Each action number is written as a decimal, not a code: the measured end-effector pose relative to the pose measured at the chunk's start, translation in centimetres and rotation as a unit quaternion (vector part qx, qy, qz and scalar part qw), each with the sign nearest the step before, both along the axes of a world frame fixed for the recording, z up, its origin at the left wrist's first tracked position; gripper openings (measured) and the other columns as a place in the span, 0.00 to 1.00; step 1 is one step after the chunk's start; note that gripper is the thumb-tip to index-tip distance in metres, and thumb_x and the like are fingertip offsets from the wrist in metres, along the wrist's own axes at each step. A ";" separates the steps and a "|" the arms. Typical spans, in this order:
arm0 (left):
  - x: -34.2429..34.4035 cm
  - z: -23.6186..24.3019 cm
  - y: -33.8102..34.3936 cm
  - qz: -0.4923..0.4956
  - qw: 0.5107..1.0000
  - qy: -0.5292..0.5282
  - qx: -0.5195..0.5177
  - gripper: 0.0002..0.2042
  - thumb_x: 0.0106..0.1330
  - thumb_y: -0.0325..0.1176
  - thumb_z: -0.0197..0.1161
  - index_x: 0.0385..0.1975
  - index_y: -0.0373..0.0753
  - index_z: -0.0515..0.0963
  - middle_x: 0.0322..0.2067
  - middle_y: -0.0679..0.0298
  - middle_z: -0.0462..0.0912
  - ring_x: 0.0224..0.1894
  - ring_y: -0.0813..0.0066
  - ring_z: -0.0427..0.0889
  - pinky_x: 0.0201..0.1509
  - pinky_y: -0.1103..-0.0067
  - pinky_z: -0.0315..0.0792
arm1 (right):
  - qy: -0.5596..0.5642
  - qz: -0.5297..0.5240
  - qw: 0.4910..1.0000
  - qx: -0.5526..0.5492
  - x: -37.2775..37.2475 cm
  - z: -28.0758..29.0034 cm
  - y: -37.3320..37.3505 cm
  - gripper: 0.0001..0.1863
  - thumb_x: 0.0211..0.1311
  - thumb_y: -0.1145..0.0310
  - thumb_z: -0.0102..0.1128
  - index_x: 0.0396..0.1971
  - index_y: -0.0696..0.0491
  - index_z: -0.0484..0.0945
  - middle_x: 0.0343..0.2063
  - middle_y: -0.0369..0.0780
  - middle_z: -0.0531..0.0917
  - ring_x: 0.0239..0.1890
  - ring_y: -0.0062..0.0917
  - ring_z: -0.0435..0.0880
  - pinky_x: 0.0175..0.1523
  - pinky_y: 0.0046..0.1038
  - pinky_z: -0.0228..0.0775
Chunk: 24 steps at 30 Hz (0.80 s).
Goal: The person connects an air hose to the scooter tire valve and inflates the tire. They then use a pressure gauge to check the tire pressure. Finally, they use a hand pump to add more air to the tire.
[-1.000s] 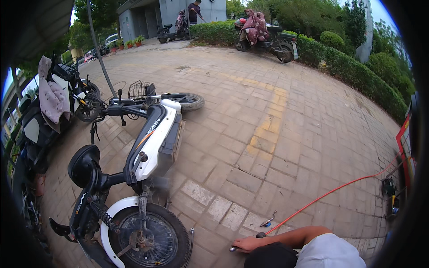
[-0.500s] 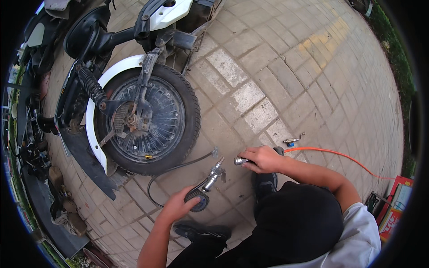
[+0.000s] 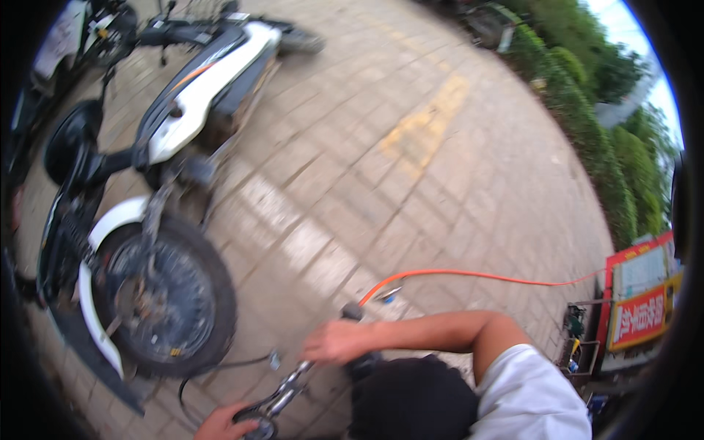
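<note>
My left hand point(image 3: 222, 423), at the lower edge, is closed round a tire inflator point(image 3: 281, 397) with a round gauge in a black guard. A thin black hose point(image 3: 236, 363) loops from it toward the scooter's wheel, and its clear-looking end lies apart from the tire. My right hand point(image 3: 337, 342) grips the hose coupler at the end of an orange air hose point(image 3: 447, 272). The coupler is close against the inflator's metal inlet; blur hides whether the two are joined. Just beyond the right hand, a small metal valve with a blue part point(image 3: 389, 295) lies on the paving.
A white and black electric scooter point(image 3: 198, 99) lies on its side at the left, its dusty wheel point(image 3: 172, 301) toward me. Brick paving point(image 3: 330, 176) spreads ahead. At the right stand a red and yellow sign point(image 3: 638, 308) and a crate of tools. A hedge point(image 3: 587, 125) borders the paving.
The view has swung up and to the right, bringing in more of the scooter, sign and hedge. My right hand has brought the coupler to the inflator's inlet; they were apart before.
</note>
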State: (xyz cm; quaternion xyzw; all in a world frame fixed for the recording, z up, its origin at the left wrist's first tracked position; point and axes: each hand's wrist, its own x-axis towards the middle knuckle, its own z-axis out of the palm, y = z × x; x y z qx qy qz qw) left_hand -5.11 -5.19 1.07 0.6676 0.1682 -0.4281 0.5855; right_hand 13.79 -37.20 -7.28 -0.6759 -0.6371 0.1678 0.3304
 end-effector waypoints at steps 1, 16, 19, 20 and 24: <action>0.6 0.7 0.1 -0.062 0.996 -0.035 0.059 0.23 0.62 0.30 0.64 0.58 0.34 0.76 0.49 0.52 0.83 0.53 0.61 0.80 0.58 0.69 0.72 | 0.021 -0.006 1.000 -0.013 -0.2 0.5 0.1 0.16 0.58 0.61 0.63 0.41 0.54 0.74 0.31 0.42 0.76 0.34 0.39 0.80 0.36 0.41 0.73; -3.8 7.3 2.0 0.441 0.880 -0.129 0.120 0.25 0.76 0.50 0.49 0.33 0.30 0.77 0.31 0.55 0.81 0.31 0.64 0.79 0.38 0.70 0.77 | -0.020 -0.017 0.998 0.058 -2.3 6.1 5.5 0.17 0.64 0.50 0.58 0.28 0.49 0.74 0.24 0.40 0.79 0.26 0.41 0.80 0.26 0.43 0.70; -3.5 7.8 2.6 0.461 0.870 -0.115 0.127 0.23 0.76 0.49 0.49 0.33 0.31 0.77 0.32 0.56 0.81 0.32 0.65 0.79 0.39 0.70 0.77 | -0.032 -0.011 0.995 0.095 -2.5 7.0 5.7 0.17 0.64 0.50 0.58 0.29 0.49 0.73 0.24 0.40 0.79 0.26 0.41 0.80 0.26 0.43 0.70; -3.2 7.7 2.7 0.494 0.855 -0.105 0.116 0.23 0.76 0.49 0.48 0.34 0.32 0.77 0.33 0.56 0.81 0.33 0.66 0.79 0.39 0.70 0.77 | -0.036 -0.006 0.995 0.091 -2.5 7.1 5.7 0.17 0.64 0.50 0.58 0.29 0.49 0.73 0.24 0.40 0.79 0.26 0.41 0.80 0.26 0.43 0.70; -3.1 7.7 2.6 0.374 0.903 -0.127 0.169 0.23 0.77 0.49 0.47 0.36 0.33 0.79 0.37 0.57 0.81 0.37 0.68 0.79 0.40 0.71 0.77 | -0.029 0.008 0.996 0.079 -2.8 6.6 5.6 0.18 0.64 0.50 0.58 0.29 0.50 0.73 0.23 0.40 0.78 0.26 0.41 0.79 0.26 0.44 0.69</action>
